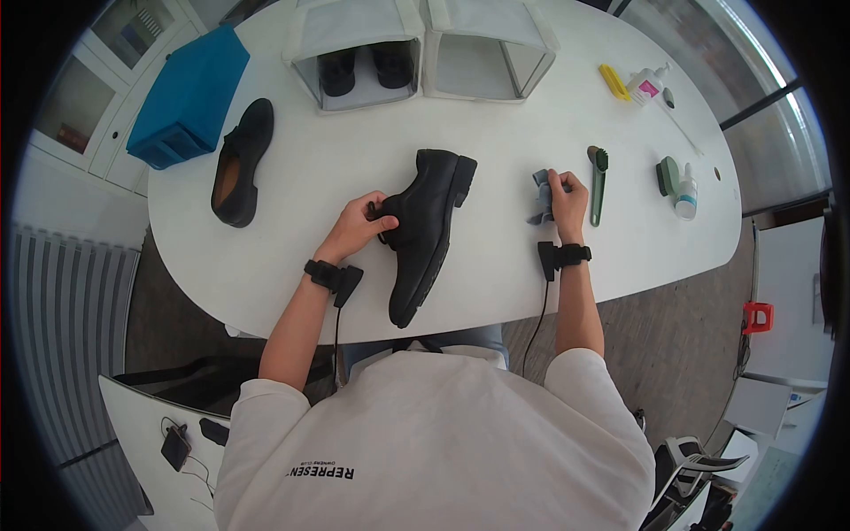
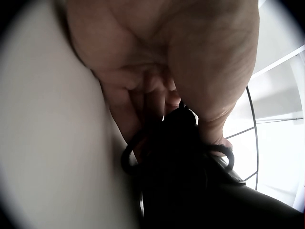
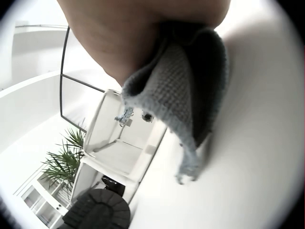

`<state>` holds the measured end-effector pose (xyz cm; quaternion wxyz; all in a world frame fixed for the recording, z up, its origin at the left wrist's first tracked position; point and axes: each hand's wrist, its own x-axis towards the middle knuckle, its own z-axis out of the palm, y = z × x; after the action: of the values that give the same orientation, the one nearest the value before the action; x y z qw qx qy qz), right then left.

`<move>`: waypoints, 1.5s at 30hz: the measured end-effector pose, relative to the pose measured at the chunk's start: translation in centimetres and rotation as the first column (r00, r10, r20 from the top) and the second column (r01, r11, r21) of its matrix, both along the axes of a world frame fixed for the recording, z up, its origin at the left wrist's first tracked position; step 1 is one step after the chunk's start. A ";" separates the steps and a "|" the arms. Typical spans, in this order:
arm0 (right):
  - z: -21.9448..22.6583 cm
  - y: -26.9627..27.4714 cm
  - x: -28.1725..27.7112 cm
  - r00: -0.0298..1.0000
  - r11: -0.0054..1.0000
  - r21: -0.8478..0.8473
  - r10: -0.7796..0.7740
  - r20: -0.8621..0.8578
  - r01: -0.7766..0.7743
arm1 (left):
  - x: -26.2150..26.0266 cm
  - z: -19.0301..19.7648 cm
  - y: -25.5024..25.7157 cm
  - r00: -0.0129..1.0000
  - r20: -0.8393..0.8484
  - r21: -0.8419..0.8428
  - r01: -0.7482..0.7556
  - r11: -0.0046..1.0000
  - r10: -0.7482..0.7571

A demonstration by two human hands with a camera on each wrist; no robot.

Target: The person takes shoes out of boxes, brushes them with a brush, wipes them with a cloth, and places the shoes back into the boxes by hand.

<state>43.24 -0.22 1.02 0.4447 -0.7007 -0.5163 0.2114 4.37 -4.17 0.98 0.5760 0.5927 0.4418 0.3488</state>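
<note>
A black lace-up shoe (image 1: 423, 212) lies on its side on the white table, toe toward the person and sole facing right. My left hand (image 1: 356, 228) grips it at the laced upper; in the left wrist view the thumb is on one side and the fingers on the other, with lace loops (image 2: 129, 155) between. My right hand (image 1: 569, 205) pinches a grey-blue cloth (image 1: 540, 191) low over the table, right of the shoe. In the right wrist view the cloth (image 3: 174, 90) hangs in folds below the hand, and the shoe's dark sole (image 3: 97, 210) shows at the bottom.
The other black shoe (image 1: 243, 168) stands at left beside a blue box (image 1: 190, 93). Two white shoe boxes (image 1: 354, 31) are at the back, one holding dark shoes. A green-handled brush (image 1: 598, 188) lies right of my right hand; bottles (image 1: 686, 195) and another brush (image 1: 666, 175) are farther right.
</note>
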 end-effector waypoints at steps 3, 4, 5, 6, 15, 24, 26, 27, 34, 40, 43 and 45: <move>1.0 0.2 -0.8 0.998 0.999 0.051 0.019 -0.055 -0.016 | -0.3 -0.2 0.0 1.000 -0.015 -0.030 0.008 1.000 -0.009; 0.7 0.4 -0.6 0.998 0.998 0.054 0.021 -0.055 -0.018 | -0.3 -0.3 0.1 1.000 -0.015 -0.027 0.007 1.000 -0.007; 0.0 0.7 -0.3 1.000 0.999 0.048 0.016 -0.023 -0.015 | -0.4 -0.5 0.2 1.000 -0.017 -0.023 0.011 1.000 -0.011; -0.6 0.8 -0.1 1.000 0.999 0.040 0.012 0.010 -0.013 | -0.4 -0.8 0.2 1.000 -0.018 -0.022 0.014 1.000 -0.014; -1.6 0.7 -0.2 0.987 0.994 0.108 0.006 0.161 -0.023 | 0.1 -0.2 -0.1 1.000 0.027 -0.025 -0.015 1.000 0.016; -0.7 0.4 -0.6 0.991 0.979 0.170 0.124 -0.049 -0.115 | 0.2 0.1 0.0 0.999 0.030 -0.001 -0.009 1.000 0.009; 1.3 0.2 0.4 0.982 0.990 0.125 0.081 -0.169 -0.060 | 0.0 -0.5 0.3 1.000 0.020 -0.009 0.001 1.000 -0.001; 0.6 0.9 2.3 0.997 0.987 0.160 0.026 -0.071 -0.014 | -0.3 -0.8 0.2 1.000 0.011 -0.020 0.007 1.000 -0.007; 0.0 1.1 10.6 0.793 0.944 -0.184 -0.114 0.598 0.274 | -0.1 0.5 0.2 1.000 0.012 -0.005 0.016 1.000 -0.016; -0.2 1.4 11.7 0.816 0.940 -0.221 -0.091 0.571 0.260 | -0.1 0.4 0.0 1.000 -0.029 -0.016 0.006 1.000 -0.006; 1.1 1.2 10.1 0.938 0.979 -0.122 0.117 -0.325 -0.164 | -0.1 0.2 0.1 1.000 0.016 0.025 -0.004 1.000 0.003; 3.5 -0.2 5.6 0.830 0.972 0.000 0.202 -0.520 -0.236 | -0.1 0.0 0.0 1.000 0.014 0.005 0.008 1.000 -0.008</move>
<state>48.88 -0.46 4.57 0.5170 -0.5683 -0.4476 0.4576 4.22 -4.18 1.01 0.5791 0.5932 0.4346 0.3519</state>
